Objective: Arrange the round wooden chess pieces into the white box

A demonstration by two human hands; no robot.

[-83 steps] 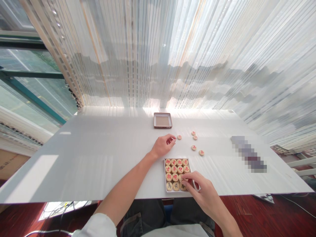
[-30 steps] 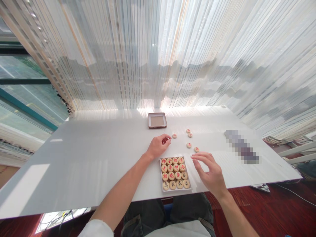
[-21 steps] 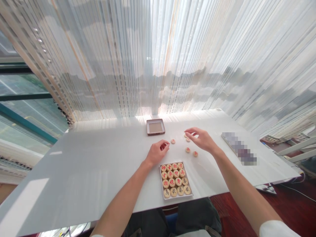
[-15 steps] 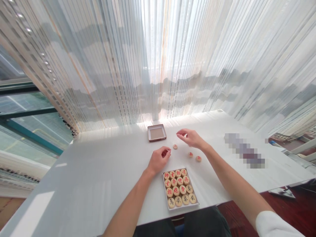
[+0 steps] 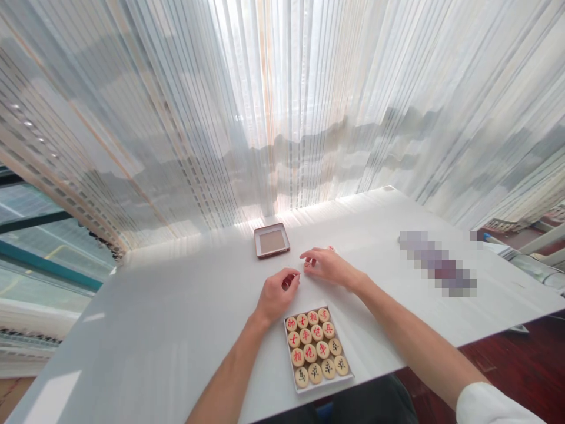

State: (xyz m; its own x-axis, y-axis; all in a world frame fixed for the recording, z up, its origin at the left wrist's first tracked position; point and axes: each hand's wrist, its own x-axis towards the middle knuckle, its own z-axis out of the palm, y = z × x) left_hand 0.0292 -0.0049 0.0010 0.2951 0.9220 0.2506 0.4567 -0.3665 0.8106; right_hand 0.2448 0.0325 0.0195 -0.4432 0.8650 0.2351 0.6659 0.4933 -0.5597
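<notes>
Head view shows work well along, by judgement: the box point(image 5: 325, 386) carries a full layer of pieces point(image 5: 305, 335), four rows of four, marked faces up, with no vacant place in that layer. Eleven bear red marks and five black; whether others lie beneath them cannot be told. What seems left is outside the box: a loose piece point(image 5: 308, 265) framed by the fingertips of the right hand point(image 5: 329, 265), and a second piece point(image 5: 331, 248), partly hidden, just beyond that hand's back. More could be concealed behind the hand. The lid point(image 5: 272, 240) is off, lying open side up beyond the left hand point(image 5: 274, 296).

The box sits on the table point(image 5: 176, 318) nearer the person's body than either hand, between the two forearms, close to the left wrist but apart from both hands. The loose piece lies just beyond and to the right of the left fingertips, which come near the right thumb.

The right hand is bent over the loose piece, fingers arched and thumb opposed; whether it grips the piece or merely hovers around it cannot be told. The left hand is loosely curled, thumb and fingers drawn together; its palm is hidden, so whether anything is inside cannot be told either.
</notes>
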